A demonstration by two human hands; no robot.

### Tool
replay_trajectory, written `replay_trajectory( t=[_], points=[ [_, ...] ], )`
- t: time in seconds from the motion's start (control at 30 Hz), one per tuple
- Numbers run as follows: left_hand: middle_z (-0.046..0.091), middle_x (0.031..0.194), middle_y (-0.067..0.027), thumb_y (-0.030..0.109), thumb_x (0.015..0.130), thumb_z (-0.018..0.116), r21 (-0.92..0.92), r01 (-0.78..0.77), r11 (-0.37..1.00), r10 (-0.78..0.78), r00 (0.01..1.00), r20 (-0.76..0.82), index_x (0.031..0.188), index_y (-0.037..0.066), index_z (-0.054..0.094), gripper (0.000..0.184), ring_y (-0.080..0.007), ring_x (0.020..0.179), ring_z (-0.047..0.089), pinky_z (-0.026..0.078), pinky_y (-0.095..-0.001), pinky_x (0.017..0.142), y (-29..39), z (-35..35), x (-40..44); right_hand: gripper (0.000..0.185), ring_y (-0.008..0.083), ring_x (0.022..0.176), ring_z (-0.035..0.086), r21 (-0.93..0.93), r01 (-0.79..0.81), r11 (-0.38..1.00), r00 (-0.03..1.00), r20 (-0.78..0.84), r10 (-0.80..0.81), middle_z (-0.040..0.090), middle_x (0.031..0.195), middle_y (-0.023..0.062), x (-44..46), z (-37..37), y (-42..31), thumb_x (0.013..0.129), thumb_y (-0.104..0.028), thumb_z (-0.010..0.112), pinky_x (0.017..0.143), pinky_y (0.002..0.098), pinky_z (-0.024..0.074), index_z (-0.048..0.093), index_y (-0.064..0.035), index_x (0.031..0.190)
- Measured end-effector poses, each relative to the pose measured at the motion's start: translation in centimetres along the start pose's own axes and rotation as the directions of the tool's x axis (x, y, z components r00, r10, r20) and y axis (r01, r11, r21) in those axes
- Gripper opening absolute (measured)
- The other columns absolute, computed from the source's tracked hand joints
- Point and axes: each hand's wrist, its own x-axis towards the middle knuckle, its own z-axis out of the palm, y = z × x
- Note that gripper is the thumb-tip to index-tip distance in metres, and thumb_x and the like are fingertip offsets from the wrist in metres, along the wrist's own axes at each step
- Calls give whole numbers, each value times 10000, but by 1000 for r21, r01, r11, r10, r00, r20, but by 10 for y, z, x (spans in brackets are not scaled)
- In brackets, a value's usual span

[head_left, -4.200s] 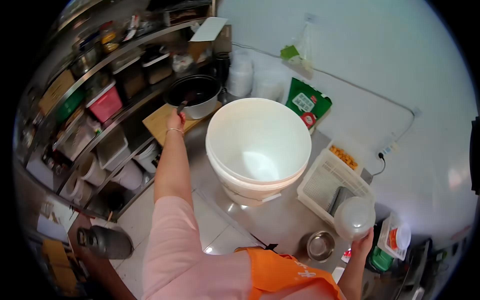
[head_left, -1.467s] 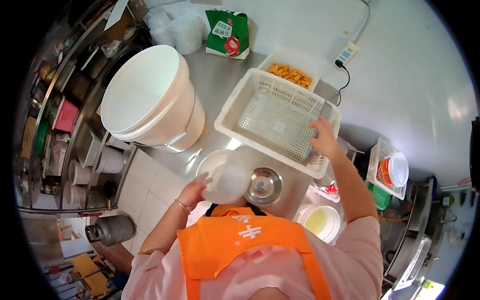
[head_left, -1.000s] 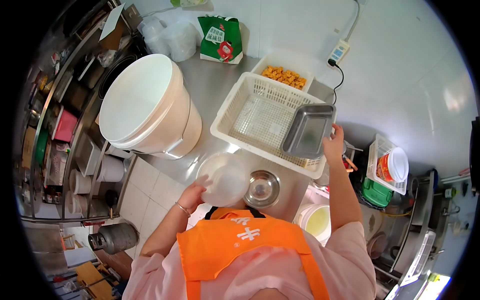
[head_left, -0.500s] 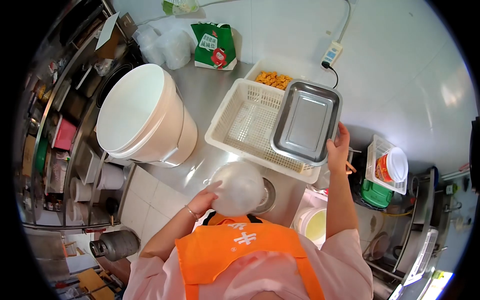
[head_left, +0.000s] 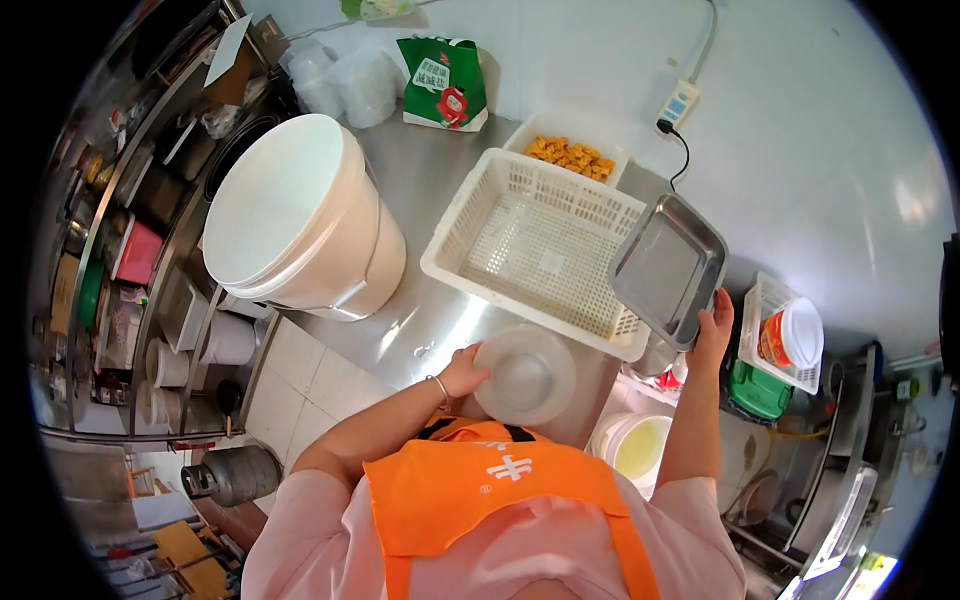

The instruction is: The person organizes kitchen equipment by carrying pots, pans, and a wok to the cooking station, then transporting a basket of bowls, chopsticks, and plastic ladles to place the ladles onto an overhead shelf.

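Observation:
My left hand (head_left: 463, 374) is closed on the rim of a translucent plastic bowl (head_left: 526, 376) held just in front of the orange apron. My right hand (head_left: 710, 328) grips the lower right edge of a shallow rectangular steel tray (head_left: 668, 268), which is tilted. The tray overlaps the right end of a white perforated plastic basket (head_left: 540, 250). Nothing lies inside the visible part of that basket. Behind it, orange-brown food pieces sit in a white container (head_left: 531, 128).
A big white bucket (head_left: 350, 235) stands on the left of the steel counter (head_left: 412, 160). At the back are a green bag (head_left: 445, 85) and stacked clear tubs (head_left: 362, 88). A power strip (head_left: 678, 103) hangs on the wall. Lower right is a bucket with yellowish contents (head_left: 636, 446).
The steel tray has moved right in my right hand and tipped, uncovering more of the basket. My left hand has shifted the plastic bowl to the right. The camera view has moved slightly.

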Motion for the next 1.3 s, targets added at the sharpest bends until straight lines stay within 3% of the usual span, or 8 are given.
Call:
replay_trajectory(
  t=[0.17, 0.77, 0.83, 0.87, 0.93, 1.1, 1.2, 1.3],
  points=[
    [554, 1148, -132, 86, 793, 481, -404, 294, 866, -195, 943, 269, 1232, -8, 480, 450, -203, 1041, 530, 427, -310, 896, 8, -13, -7, 560, 220, 1186, 409, 25, -2, 1000, 1000, -12, 3, 400, 1291, 134, 1, -2, 4, 723, 68, 450, 1009, 325, 302, 365, 18, 1274],
    [490, 1258, -93, 174, 816, 497, -622, 280, 731, -394, 918, -50, 1315, 41, 410, 524, -228, 1129, 480, 404, -316, 917, -75, -97, -90, 518, 202, 1044, 522, 7, 149, 989, 948, -284, -141, 493, 1197, 154, 80, -47, 24, 773, 57, 445, 909, 304, 406, 338, 55, 1280],
    [468, 1282, -106, 267, 854, 522, -476, 319, 819, -520, 762, -385, 1338, 40, 363, 558, -241, 1156, 462, 387, -336, 940, -53, -100, -89, 456, 193, 956, 554, 10, 91, 996, 950, -300, -84, 537, 1104, 128, 81, -52, 27, 774, 41, 458, 825, 293, 451, 394, 39, 1225],
    [464, 1278, -109, 292, 865, 556, -159, 130, 979, -201, 761, -616, 1311, 40, 375, 543, -252, 1153, 462, 373, -351, 956, -116, -113, -70, 456, 193, 956, 554, 11, 91, 996, 950, -301, -84, 537, 1104, 128, 80, -54, 28, 774, 41, 458, 825, 293, 451, 394, 39, 1225],
    [513, 1172, -179, 172, 800, 615, 246, -92, 965, 251, 598, -761, 1181, 9, 495, 431, -297, 1100, 491, 391, -361, 926, -45, -116, -70, 464, 185, 931, 549, 93, 46, 995, 951, -308, -16, 546, 1092, 122, 78, -58, 31, 741, 75, 445, 809, 255, 421, 396, 70, 1202],
    [553, 1103, -131, 127, 734, 635, 718, -439, 540, 694, 714, -86, 1080, 58, 560, 361, -301, 1067, 502, 384, -392, 938, 133, -70, 0, 414, 189, 866, 560, 117, 14, 993, 937, -347, 28, 556, 1006, 101, 76, -67, 34, 735, 37, 470, 745, 282, 457, 444, 34, 1148],
    [548, 1130, -104, 184, 748, 634, 865, -445, 232, 659, 726, 196, 1099, 81, 562, 372, -281, 1103, 486, 351, -424, 968, 143, -25, 51, 343, 197, 829, 571, 133, -4, 991, 908, -414, 60, 566, 945, 86, 74, -80, 38, 736, 23, 461, 717, 304, 481, 497, 6, 1076],
    [582, 1054, -104, 175, 769, 601, 929, -320, 185, 443, 871, 212, 1039, 88, 584, 284, -275, 1031, 534, 376, -451, 924, 119, -17, 90, 419, 195, 875, 563, 151, -34, 988, 918, -385, 91, 550, 1014, 101, 62, -88, 29, 739, 6, 480, 741, 304, 476, 442, 22, 1156]
  ],
)
